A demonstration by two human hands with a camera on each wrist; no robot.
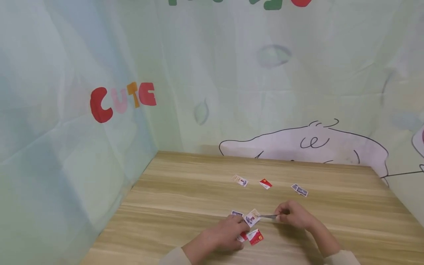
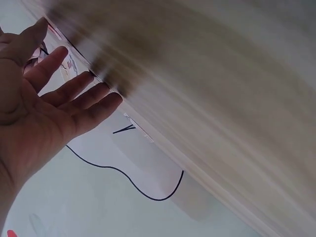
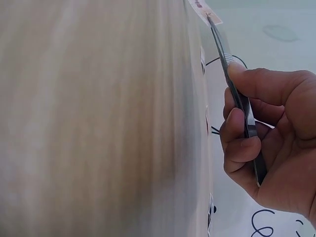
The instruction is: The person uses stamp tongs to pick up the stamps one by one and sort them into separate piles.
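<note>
My right hand [image 1: 296, 214] pinches metal tweezers [image 3: 240, 101] between thumb and fingers. The tweezers' tips meet the edge of a small white card with an orange and purple picture [image 1: 250, 220]. Beside that card, my left hand [image 1: 226, 232] reaches down with its fingertips at the table and over the cards, fingers fairly straight in the left wrist view. A dark card [image 1: 236, 213] shows past its fingers. Near its thumb lie a red and white card [image 1: 256, 237] and another red card [image 1: 242, 236], partly covered by the hand.
Farther back on the wooden table [image 1: 185, 184] lie a pale picture card [image 1: 240, 180], a red and white card [image 1: 266, 183] and overlapping dark cards [image 1: 300, 190]. A printed cloth [image 1: 212, 92] stands behind the table and along its left side.
</note>
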